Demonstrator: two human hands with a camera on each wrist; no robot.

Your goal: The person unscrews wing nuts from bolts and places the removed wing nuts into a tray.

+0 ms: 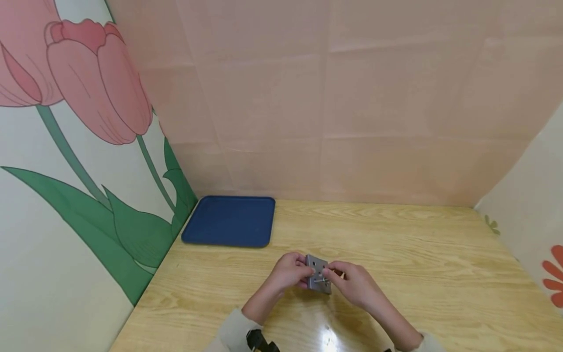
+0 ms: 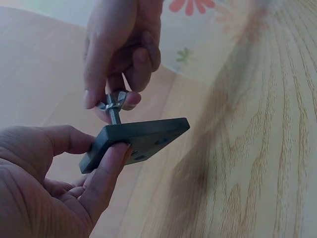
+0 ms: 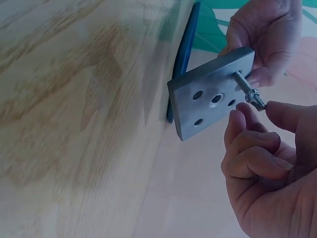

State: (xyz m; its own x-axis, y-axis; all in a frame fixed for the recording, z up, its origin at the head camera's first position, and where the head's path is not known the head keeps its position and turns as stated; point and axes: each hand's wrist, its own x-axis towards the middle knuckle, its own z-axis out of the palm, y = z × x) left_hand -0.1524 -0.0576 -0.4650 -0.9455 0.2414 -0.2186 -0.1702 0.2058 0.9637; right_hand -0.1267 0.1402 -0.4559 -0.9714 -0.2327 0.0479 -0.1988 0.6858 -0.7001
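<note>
A thick grey metal plate [image 3: 188, 109] with several round holes is held up above the table, tilted. My left hand [image 1: 287, 272] grips it by one corner, thumb on one face and fingers behind. Through a hole near that corner sticks a threaded bolt [image 3: 241, 81], standing out from the face. A wing nut [image 2: 115, 105] sits partway along the bolt, apart from the plate. My right hand [image 1: 355, 284] pinches the wing nut near the bolt's free end with thumb and fingertips, its other fingers curled.
A dark blue tray [image 1: 228, 222] lies at the back left of the wood-grain table [image 1: 418, 259], against the pinkish back covering [image 1: 374, 122]. A wall with tulip pictures [image 1: 97, 83] borders the left side, and a pale wall [image 1: 528, 205] the right.
</note>
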